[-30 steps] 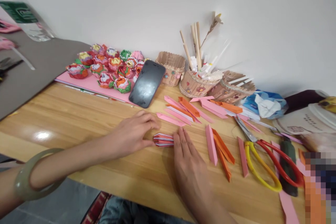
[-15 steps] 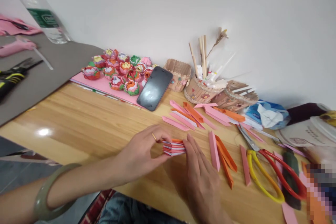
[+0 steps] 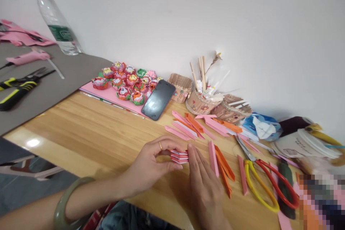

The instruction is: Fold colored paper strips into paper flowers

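A small stack of folded paper strips [image 3: 179,157], red, pink and white in layers, is between my two hands over the wooden table. My left hand [image 3: 149,161], with a ring and a green bangle at the wrist, pinches its left side between thumb and fingers. My right hand [image 3: 203,181] lies with fingers together against the stack's right end; its thumb is hidden. Just right of that hand are a pink folded strip [image 3: 214,159] and orange folded strips [image 3: 224,167]. Loose pink, white and orange strips [image 3: 185,125] lie beyond the hands.
Scissors [image 3: 265,179] with yellow and red handles lie at right. Behind stand a phone [image 3: 158,100], paper flowers [image 3: 124,92] on a pink sheet and small wooden baskets [image 3: 198,102]. Pliers [image 3: 20,91], a pink glue gun [image 3: 28,57] and a bottle [image 3: 60,32] are at left.
The camera view has shifted, so the far wall takes up more of the picture. My hands remain at the stack, and the right fingertips cover more of its right end.
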`<state>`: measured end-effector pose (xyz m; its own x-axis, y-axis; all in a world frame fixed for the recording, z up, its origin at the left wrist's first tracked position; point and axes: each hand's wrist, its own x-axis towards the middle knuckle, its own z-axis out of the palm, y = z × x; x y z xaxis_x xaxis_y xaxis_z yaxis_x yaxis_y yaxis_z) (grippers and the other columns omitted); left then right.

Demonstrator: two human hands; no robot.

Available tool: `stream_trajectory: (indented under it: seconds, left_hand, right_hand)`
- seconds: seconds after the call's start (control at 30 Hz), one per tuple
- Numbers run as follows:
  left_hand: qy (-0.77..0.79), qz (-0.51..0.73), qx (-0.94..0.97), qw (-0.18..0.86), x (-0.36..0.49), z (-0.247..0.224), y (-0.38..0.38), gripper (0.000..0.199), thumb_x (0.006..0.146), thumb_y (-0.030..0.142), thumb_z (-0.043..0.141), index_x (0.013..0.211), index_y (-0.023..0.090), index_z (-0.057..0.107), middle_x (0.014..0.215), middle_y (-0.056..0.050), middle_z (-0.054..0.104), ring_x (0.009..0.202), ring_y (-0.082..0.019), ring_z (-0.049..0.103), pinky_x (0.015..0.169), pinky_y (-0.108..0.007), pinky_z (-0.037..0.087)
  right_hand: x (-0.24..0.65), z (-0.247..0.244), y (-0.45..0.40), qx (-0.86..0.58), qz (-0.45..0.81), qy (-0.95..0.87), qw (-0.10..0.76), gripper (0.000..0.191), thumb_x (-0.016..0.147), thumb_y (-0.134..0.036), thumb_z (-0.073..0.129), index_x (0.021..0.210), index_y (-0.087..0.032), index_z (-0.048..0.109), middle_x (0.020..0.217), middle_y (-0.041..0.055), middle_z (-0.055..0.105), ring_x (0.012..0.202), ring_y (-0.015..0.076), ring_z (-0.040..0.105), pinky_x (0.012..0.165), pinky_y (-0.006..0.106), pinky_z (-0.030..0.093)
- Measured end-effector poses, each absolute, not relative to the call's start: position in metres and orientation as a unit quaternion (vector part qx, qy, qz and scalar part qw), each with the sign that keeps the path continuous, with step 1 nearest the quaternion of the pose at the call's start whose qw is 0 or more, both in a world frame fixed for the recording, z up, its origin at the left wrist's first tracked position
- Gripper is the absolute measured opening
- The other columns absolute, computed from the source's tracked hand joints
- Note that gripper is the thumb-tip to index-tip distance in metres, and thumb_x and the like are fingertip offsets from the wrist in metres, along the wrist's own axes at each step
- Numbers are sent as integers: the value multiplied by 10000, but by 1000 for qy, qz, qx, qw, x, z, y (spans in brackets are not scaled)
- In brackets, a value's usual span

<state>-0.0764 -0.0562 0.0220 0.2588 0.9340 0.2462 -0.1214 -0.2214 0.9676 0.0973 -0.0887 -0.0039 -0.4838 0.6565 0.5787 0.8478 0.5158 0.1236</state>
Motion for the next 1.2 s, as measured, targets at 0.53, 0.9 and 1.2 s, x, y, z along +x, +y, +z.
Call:
stream_trajectory:
  seconds: [0.53,0.9,1.2]
  left_hand:
    - [348,471,495,642,-52,56,-10,126,686,245,673,721,130,636,703,-8,663,664,-126,600,683,-275,484]
    - [181,368,477,777,-18,60,15,388,698,399,700,1012,176,652,851,-49,684,565,-61,498,556,-193,387]
    - [202,373,471,773,3,56,22,355,586,417,774,734,114,662,575,7,605,435,-38,458,454,-173,345]
  right_hand:
    - [114,42,-54,-426,486,-697,309,392,958,-384,281,1156,-157,532,784,37,641,648,137,637,618,270,524]
    - [121,53,-34,-297,751,-396,437,299,845,-445,537,779,-155,515,496,-108,309,351,8,100,345,142,78]
    - [134,48,-35,-191,829,-322,415,247,852,-404,553,796,-174,481,508,-110,288,349,6,113,345,112,108]
